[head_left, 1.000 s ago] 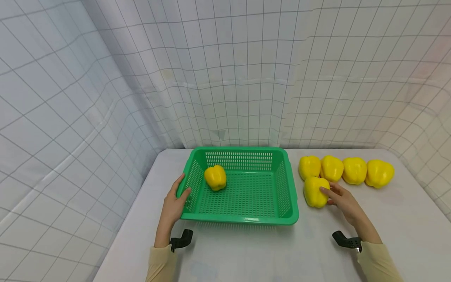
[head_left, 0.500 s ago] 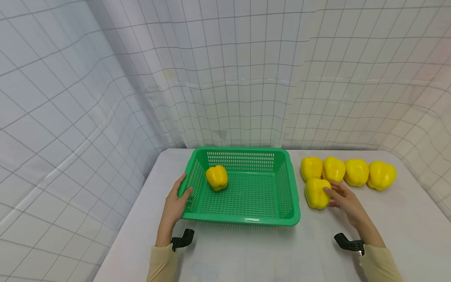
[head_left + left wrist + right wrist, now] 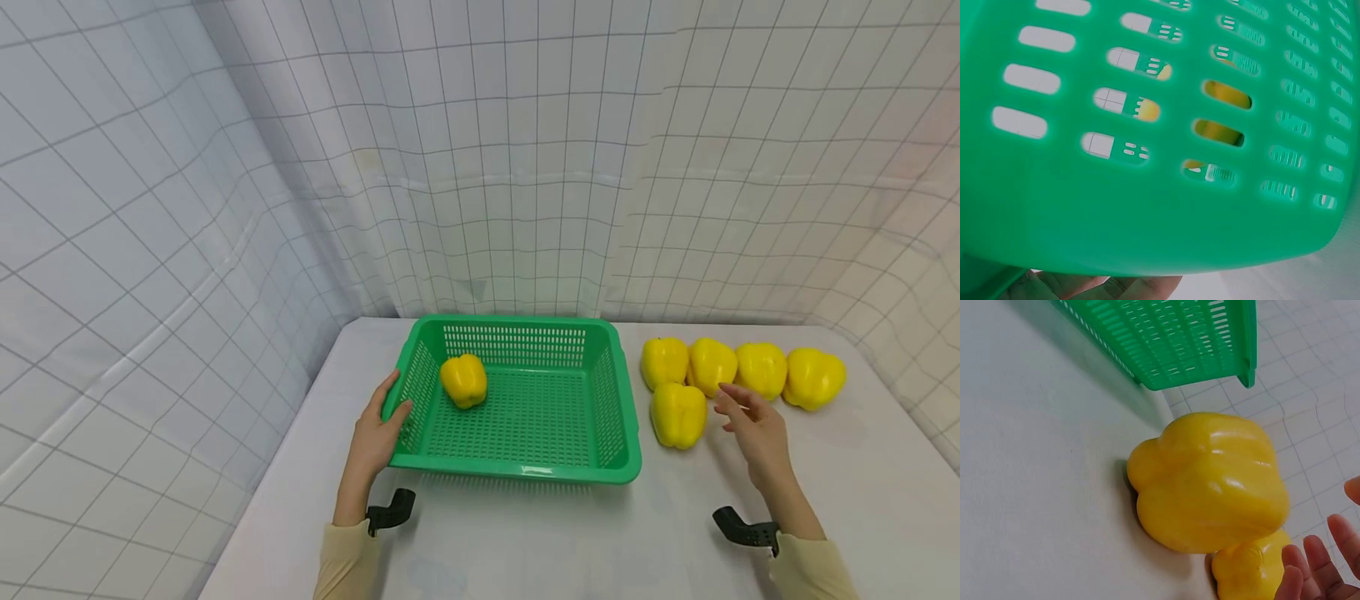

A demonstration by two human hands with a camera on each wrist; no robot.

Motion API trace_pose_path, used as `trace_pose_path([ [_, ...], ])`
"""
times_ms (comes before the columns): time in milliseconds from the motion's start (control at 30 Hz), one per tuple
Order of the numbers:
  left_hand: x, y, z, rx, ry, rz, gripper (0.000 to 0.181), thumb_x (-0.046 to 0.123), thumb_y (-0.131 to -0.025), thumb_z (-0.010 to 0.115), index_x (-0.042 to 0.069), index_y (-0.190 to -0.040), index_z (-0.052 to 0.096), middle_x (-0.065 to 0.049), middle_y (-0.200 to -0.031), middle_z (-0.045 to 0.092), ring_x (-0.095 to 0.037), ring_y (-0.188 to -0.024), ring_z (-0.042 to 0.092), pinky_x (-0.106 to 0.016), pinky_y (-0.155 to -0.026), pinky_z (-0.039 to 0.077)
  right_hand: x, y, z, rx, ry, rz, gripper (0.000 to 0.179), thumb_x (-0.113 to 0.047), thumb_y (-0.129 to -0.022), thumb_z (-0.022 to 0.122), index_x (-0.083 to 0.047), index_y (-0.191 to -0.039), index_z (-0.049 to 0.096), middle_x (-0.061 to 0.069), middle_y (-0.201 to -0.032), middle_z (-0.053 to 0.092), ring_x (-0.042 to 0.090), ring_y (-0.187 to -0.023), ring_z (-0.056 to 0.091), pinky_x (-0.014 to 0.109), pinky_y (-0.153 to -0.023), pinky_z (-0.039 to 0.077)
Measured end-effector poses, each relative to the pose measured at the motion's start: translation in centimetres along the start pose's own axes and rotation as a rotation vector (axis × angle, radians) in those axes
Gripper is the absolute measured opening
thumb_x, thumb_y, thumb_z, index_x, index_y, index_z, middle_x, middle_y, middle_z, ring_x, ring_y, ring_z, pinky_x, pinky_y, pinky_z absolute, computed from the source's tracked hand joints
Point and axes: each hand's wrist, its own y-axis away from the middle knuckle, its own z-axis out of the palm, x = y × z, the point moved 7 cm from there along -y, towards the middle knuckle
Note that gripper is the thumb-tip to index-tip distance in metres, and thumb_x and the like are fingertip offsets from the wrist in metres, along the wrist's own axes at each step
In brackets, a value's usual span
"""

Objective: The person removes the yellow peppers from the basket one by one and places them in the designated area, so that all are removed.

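Note:
A green plastic basket [image 3: 525,472] with slotted walls stands on the table. My left hand [image 3: 377,437] grips its left side, thumb over the rim and fingers along the outside. In the left wrist view the basket wall [image 3: 1147,219] fills most of the picture, with fingertips [image 3: 1154,287] showing below it. One yellow bell pepper [image 3: 464,381] lies inside, toward the left. Right of the basket, another yellow bell pepper [image 3: 678,415] sits in front of a row. My right hand [image 3: 761,437] hovers just right of it, fingers apart from it and loosely bent, holding nothing.
Several more yellow bell peppers [image 3: 761,369] stand side by side along the table's back right. A white gridded curtain [image 3: 525,167] hangs behind and at both sides of the white table [image 3: 540,550]. Black wrist mounts [image 3: 745,530] stick out from both wrists.
My right hand has let go of the front bell pepper and drawn back to the right. That pepper stays in front of the row. The left hand keeps its hold on the basket.

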Motion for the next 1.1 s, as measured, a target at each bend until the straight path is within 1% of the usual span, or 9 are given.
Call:
trace_pose_path([
  [133, 0.0, 0.0, 0.0, 0.004, -0.001, 0.0, 0.056, 0.032, -0.099, 0.05, 0.024, -0.151, 0.029, -0.02, -0.145, 0.037, -0.036, -0.108, 0.051, -0.052, -0.083, 0.041, -1.0, 0.2, 0.0, 0.078, -0.041, -0.014, 0.044, -0.041, -0.095, 0.056, -0.008, -0.123, 0.057, -0.014, -0.098, 0.055, 0.008, -0.086, 0.056, 0.017, -0.066, 0.046],
  [267, 0.0, 0.0, -0.1, 0.004, -0.002, 0.001, 0.056, 0.033, -0.099, 0.05, 0.025, -0.151, 0.029, -0.021, -0.144, 0.037, -0.035, -0.106, 0.052, -0.051, -0.081, 0.042, -2.7, 0.3, 0.8, 0.089, -0.098, -0.067, 0.031, -0.035, -0.094, 0.059, -0.013, -0.115, 0.061, -0.012, -0.099, 0.058, 0.008, -0.084, 0.057, 0.016, -0.064, 0.045],
  [367, -0.1, 0.0, -0.1, 0.005, -0.002, 0.0, 0.057, 0.034, -0.099, 0.05, 0.025, -0.151, 0.029, -0.021, -0.145, 0.036, -0.035, -0.107, 0.051, -0.051, -0.082, 0.041, -4.5, 0.4, 2.0, 0.037, -0.095, -0.142, 0.03, -0.033, -0.095, 0.059, -0.009, -0.113, 0.061, -0.007, -0.1, 0.059, 0.009, -0.085, 0.056, 0.016, -0.066, 0.045],
  [533, -0.2, 0.0, -0.2, 0.008, 0.001, -0.006, 0.057, 0.034, -0.099, 0.05, 0.025, -0.151, 0.028, -0.02, -0.146, 0.035, -0.036, -0.109, 0.05, -0.052, -0.083, 0.04, -7.8, 0.5, 4.3, -0.064, -0.028, -0.261, 0.039, -0.035, -0.095, 0.058, -0.002, -0.116, 0.058, -0.003, -0.101, 0.059, 0.014, -0.088, 0.056, 0.02, -0.069, 0.046],
  [633, -0.2, 0.1, -0.2, 0.008, 0.002, -0.007, 0.057, 0.034, -0.099, 0.05, 0.025, -0.151, 0.028, -0.02, -0.146, 0.035, -0.035, -0.108, 0.05, -0.051, -0.083, 0.041, -9.5, 0.5, 5.6, -0.108, -0.016, -0.329, 0.037, -0.033, -0.095, 0.059, -0.001, -0.114, 0.06, 0.0, -0.1, 0.06, 0.019, -0.089, 0.055, 0.02, -0.068, 0.045],
  [767, -0.1, 0.1, -0.1, 0.005, 0.005, -0.01, 0.056, 0.032, -0.099, 0.05, 0.025, -0.151, 0.029, -0.02, -0.145, 0.035, -0.035, -0.106, 0.051, -0.05, -0.082, 0.041, -11.6, 0.7, 7.1, -0.175, -0.016, -0.409, 0.033, -0.028, -0.096, 0.059, 0.0, -0.113, 0.061, 0.002, -0.103, 0.06, 0.019, -0.088, 0.054, 0.021, -0.068, 0.043],
  [867, -0.1, 0.1, -0.1, 0.003, 0.008, -0.007, 0.056, 0.032, -0.099, 0.05, 0.025, -0.151, 0.029, -0.02, -0.146, 0.035, -0.035, -0.106, 0.051, -0.05, -0.082, 0.041, -12.9, 0.9, 8.1, -0.21, -0.017, -0.436, 0.032, -0.027, -0.096, 0.058, 0.0, -0.113, 0.062, 0.005, -0.104, 0.06, 0.017, -0.088, 0.054, 0.023, -0.067, 0.042],
  [1000, 0.1, 0.1, -0.1, 0.002, 0.008, 0.001, 0.056, 0.034, -0.099, 0.05, 0.024, -0.15, 0.029, -0.02, -0.145, 0.036, -0.034, -0.104, 0.051, -0.05, -0.081, 0.041, -14.4, 1.0, 9.3, -0.231, 0.014, -0.453, 0.029, -0.027, -0.096, 0.059, -0.002, -0.111, 0.063, 0.007, -0.099, 0.062, 0.016, -0.086, 0.054, 0.023, -0.067, 0.042],
  [1100, 0.1, 0.1, -0.1, 0.002, 0.009, -0.002, 0.057, 0.034, -0.099, 0.05, 0.024, -0.151, 0.029, -0.02, -0.145, 0.037, -0.034, -0.103, 0.051, -0.049, -0.08, 0.041, -15.4, 1.1, 10.4, -0.267, 0.038, -0.49, 0.024, -0.02, -0.096, 0.058, -0.001, -0.11, 0.063, 0.01, -0.1, 0.063, 0.021, -0.086, 0.056, 0.023, -0.071, 0.044],
])
